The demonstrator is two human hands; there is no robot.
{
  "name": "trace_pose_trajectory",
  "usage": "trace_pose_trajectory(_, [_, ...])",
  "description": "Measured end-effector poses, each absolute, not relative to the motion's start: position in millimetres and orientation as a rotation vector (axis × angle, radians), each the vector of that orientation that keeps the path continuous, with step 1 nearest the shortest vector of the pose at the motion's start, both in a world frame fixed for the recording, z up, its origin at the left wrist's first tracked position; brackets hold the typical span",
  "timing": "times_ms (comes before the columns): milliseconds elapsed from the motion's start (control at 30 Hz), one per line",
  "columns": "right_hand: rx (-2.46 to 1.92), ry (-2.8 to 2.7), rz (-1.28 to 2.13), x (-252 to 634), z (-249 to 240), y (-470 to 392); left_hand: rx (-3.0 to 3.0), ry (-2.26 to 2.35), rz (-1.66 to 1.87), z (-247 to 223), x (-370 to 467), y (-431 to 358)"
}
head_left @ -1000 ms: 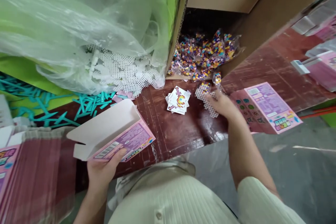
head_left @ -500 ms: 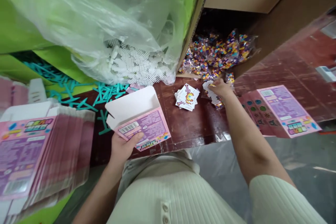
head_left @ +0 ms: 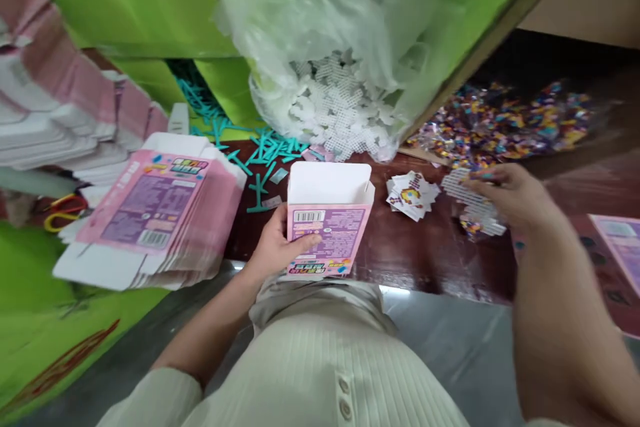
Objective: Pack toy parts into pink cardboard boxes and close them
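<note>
My left hand [head_left: 285,243] is closed round a pink and purple carton [head_left: 327,237], thumb across its printed face. The carton's white top flap [head_left: 330,180] stands up and its mouth faces away from me. Over to the right, my right hand [head_left: 515,197] is closed on a white perforated pegboard [head_left: 465,188]. A small clear bag of coloured beads [head_left: 473,227] lies against the pegboard; whether the fingers hold it too is unclear. Between the hands, a loose pile of printed pattern cards [head_left: 413,195] rests on the dark red table [head_left: 400,253].
Flattened cartons [head_left: 150,207] are stacked at left, near yellow-handled scissors [head_left: 65,210]. Teal plastic sticks [head_left: 273,150] spill from a green box. Behind, a clear bag holds white pegboards [head_left: 345,107]; a cardboard box holds bead bags [head_left: 515,117]. Another carton [head_left: 620,247] lies far right.
My view has swung left, so the table things appear further right. The carton in my left hand is turned more upright. My right hand still has the pegboard, now pulled slightly nearer.
</note>
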State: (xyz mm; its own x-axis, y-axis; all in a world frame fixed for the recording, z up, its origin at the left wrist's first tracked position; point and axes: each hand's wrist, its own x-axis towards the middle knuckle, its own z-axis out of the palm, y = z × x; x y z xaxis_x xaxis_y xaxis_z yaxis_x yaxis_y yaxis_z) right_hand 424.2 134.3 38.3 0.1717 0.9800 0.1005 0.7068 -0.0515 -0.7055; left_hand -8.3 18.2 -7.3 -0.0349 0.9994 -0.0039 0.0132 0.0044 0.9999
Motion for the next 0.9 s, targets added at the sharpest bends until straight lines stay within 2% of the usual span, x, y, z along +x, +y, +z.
trace_pose_trajectory(100, [-1.522, -1.688, 0.638, 381, 91, 119, 1.236, 1.278, 1.123, -1, -16, 13])
trace_pose_trajectory(233, [-1.051, -2.399, 0.716, 297, 140, 118, 1.299, 1.174, 0.93, 8, -4, 13])
trace_pose_trajectory(333, [-0.759, -2.886, 0.846, 247, 145, 130, 1.274, 1.08, 0.945, 9, 6, 12])
trace_pose_trajectory(433, [-0.583, -3.04, 0.943, 225, 136, 136, 1.245, 1.055, 0.984, 3, 6, 11])
trace_pose_trajectory(500, [-0.645, -3.061, 0.794, 222, 132, 135, 1.204, 1.065, 0.993, -3, 1, 12])
trace_pose_trajectory(667, [-1.332, -2.681, -0.075, 231, 130, 110, 1.09, 1.126, 1.045, -15, -9, 15])
trace_pose_trajectory(733, [-1.417, -2.616, -0.121, 228, 126, 90, 1.105, 1.21, 1.043, -19, -9, 15])
trace_pose_trajectory(833, [-1.127, -2.758, -0.004, 217, 106, 69, 1.183, 1.413, 1.031, -33, -12, 22])
trace_pose_trajectory(900, [-1.068, -2.662, -0.02, 213, 90, 68, 1.238, 1.498, 1.037, -43, -14, 33])
